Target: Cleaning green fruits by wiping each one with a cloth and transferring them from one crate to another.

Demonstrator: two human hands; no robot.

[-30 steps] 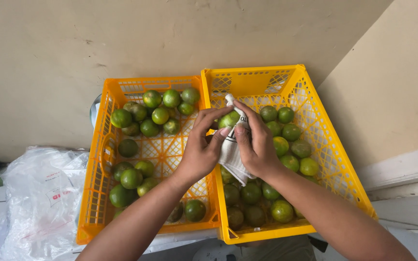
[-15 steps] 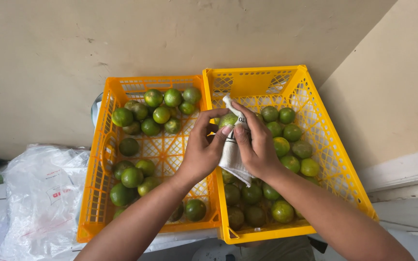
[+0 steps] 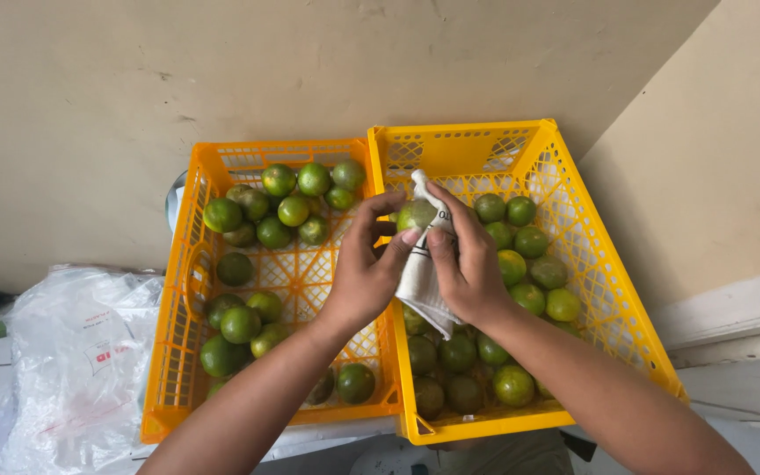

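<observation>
1. where the two crates meet, the green citrus fruit (image 3: 417, 214) sits pinched between both hands, raised above the shared rim; it lies at the fingertips of each, farther from the person than either palm, so neither hand is clearly nearer.
2. the left hand (image 3: 364, 273) is closed on the fruit from the left, fingers curled over its near and left side; the right hand (image 3: 466, 264) is closed on the white cloth (image 3: 419, 277), pressing it against the fruit's right side.
3. the cloth's long axis runs from its upper tip beyond the fruit down toward the person, hanging below the right palm.
4. the left orange crate (image 3: 182, 290) and the right yellow crate (image 3: 608, 290) touch side by side; both hold loose green fruit; the held fruit is over the yellow crate's left edge.
5. a crumpled clear plastic bag (image 3: 72, 352) lies left of the orange crate, well apart from the hands.
</observation>
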